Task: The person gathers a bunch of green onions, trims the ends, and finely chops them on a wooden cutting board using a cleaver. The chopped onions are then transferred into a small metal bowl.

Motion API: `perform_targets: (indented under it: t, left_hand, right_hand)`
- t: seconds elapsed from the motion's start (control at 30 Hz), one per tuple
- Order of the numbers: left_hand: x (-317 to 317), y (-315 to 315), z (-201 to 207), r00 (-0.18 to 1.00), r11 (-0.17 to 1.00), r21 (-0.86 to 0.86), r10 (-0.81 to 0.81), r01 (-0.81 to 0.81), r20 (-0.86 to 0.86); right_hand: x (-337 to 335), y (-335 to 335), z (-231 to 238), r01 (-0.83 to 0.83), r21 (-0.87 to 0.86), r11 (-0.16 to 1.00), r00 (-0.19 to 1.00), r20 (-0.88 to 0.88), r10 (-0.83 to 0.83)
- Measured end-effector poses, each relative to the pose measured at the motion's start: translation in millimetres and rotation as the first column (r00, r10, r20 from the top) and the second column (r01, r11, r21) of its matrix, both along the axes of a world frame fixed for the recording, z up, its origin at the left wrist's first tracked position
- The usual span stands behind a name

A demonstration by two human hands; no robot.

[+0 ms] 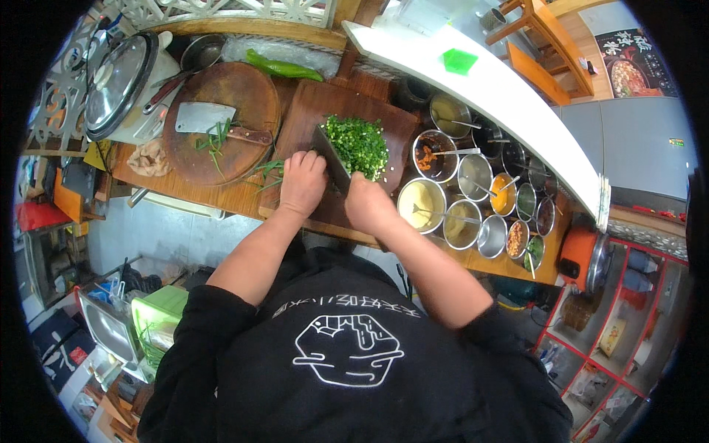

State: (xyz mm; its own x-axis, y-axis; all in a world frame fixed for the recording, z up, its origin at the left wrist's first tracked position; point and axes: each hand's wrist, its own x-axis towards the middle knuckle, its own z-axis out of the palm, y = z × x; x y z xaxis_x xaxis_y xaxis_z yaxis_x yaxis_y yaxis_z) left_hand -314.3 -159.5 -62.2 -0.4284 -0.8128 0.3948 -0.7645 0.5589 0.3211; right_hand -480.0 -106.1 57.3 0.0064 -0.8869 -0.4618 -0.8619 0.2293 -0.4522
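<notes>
My right hand [369,205] grips the handle end of a kitchen knife [334,158], its dark broad blade standing on edge on a rectangular wooden cutting board [399,122]. Just left of the blade, my left hand [303,181] has its fingers curled down over scallions [272,171], whose green ends stick out on its left side. What lies under those fingers is hidden. A heap of finely chopped scallions [360,144] covers the board right of the blade. A cleaver [204,118] rests on a round chopping block [196,164] to the left, with loose green strips beside it.
Right of the board stand several metal bowls of sauces and toppings, including a pale yellow one [422,205] and an orange one [503,195]. A long green pepper [284,66] lies behind the block. A lidded pot [122,85] stands far left, an orange cooker [583,258] far right.
</notes>
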Motion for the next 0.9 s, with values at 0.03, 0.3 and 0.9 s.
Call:
perform_targets:
  t: [0.03,0.3,0.9]
  left_hand:
    - [-2,-1,3,1.000,1.000,0.012,-0.005,0.006,-0.010]
    - [9,2,26,0.998,0.993,0.113,-0.036,0.042,-0.060]
    - [-3,-3,43,0.952,0.971,0.230,-0.124,0.059,0.278]
  right_hand:
    - [2,7,-38,0.038,-0.060,0.997,0.999,0.019,-0.037]
    - [7,8,-49,0.074,-0.160,0.984,0.997,0.028,-0.071]
    - [-29,-4,-44,0.061,-0.318,0.946,0.996,0.085,-0.036]
